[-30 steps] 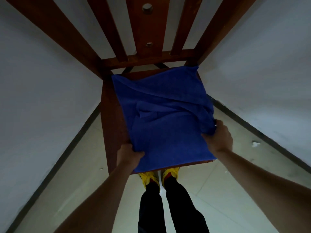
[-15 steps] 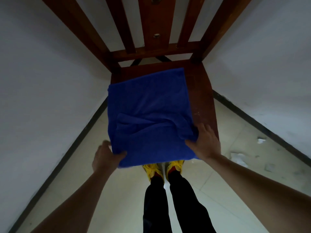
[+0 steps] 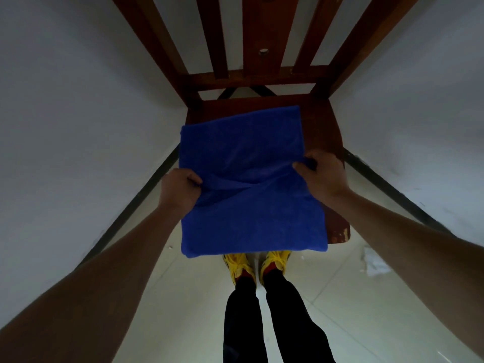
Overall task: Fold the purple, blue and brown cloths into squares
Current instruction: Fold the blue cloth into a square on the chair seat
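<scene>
Blue terry cloth (image 3: 251,179) lies on the seat of a brown wooden slat-back chair (image 3: 319,121), its near edge hanging past the seat's front lip, above yellow shoes (image 3: 258,263) on the pale tiled floor (image 3: 366,297). Left hand (image 3: 180,189) grips the cloth's left edge about midway along, fingers clenched on a pinch of fabric; right hand (image 3: 323,174) does the same at the right edge, fingers closed around a bunched tuck. A second ago both hands were nearer the cloth's front corners and the cloth covered most of the seat, rumpled; since then it has been drawn toward the front and left, baring the seat's right side, and the far half now lies flatter. A taut crease runs between the two hands. Judgement: hands have shifted to mid-edge to start a fold across the middle, so the blue cloth's folding is under way. Purple and brown cloths not in view.
</scene>
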The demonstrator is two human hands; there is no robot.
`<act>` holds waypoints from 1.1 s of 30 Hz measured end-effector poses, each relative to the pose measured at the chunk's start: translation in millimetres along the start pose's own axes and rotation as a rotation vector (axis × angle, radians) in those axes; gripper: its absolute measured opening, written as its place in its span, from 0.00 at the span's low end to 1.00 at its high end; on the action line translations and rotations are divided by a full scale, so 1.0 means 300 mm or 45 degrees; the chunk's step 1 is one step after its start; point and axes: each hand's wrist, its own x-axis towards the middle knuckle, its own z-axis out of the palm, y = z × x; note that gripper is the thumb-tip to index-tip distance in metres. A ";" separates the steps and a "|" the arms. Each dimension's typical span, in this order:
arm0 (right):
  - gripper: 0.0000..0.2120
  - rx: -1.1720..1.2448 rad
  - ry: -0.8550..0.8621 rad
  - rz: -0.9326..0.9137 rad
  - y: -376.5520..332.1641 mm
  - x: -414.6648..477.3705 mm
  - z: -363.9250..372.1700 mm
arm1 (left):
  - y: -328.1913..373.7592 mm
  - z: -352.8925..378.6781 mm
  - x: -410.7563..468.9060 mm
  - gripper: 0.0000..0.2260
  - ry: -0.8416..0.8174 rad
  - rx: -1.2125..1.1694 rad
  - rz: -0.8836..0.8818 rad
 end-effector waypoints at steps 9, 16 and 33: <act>0.25 -0.605 0.076 -0.218 -0.001 0.046 -0.003 | 0.004 -0.080 0.080 0.16 0.271 -0.419 -0.274; 0.37 0.031 0.162 0.476 0.036 0.123 0.037 | 0.009 -0.064 0.121 0.22 0.129 -0.794 -0.451; 0.15 0.510 0.088 0.393 -0.160 0.303 -0.069 | 0.007 -0.207 0.255 0.13 0.296 -1.158 -0.545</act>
